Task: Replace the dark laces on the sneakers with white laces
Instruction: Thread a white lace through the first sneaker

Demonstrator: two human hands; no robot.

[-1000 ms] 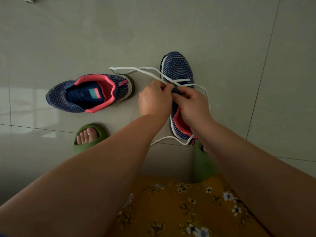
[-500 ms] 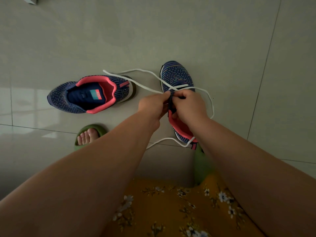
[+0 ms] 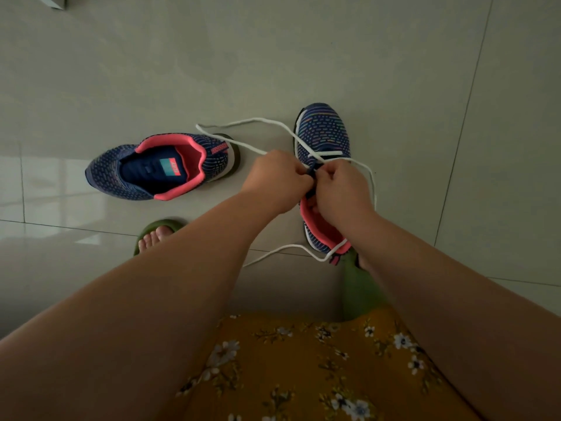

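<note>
A navy knit sneaker with a pink collar, the right sneaker [image 3: 322, 132], stands on the floor with its toe pointing away from me. A white lace [image 3: 243, 122] runs through its lowest eyelets, crosses over the toe and loops out to the left and right. My left hand [image 3: 274, 177] and my right hand [image 3: 341, 185] meet over the sneaker's tongue, fingers curled. The left hand pinches one lace strand. The right hand pinches the dark eyelet area; its fingertips are hidden. A second sneaker, the left sneaker [image 3: 158, 167], lies unlaced on the floor.
I crouch on a pale tiled floor [image 3: 303, 56]. My feet in green slippers, the left slipper [image 3: 158, 235] and the right slipper [image 3: 361, 287], sit near the shoes. A yellow flowered skirt [image 3: 303, 369] fills the bottom of the view. A loose lace end trails by the heel.
The sneaker and both hands sit slightly lower in view than a second ago. The lace loop to the left has shifted. My hands stay together over the tongue.
</note>
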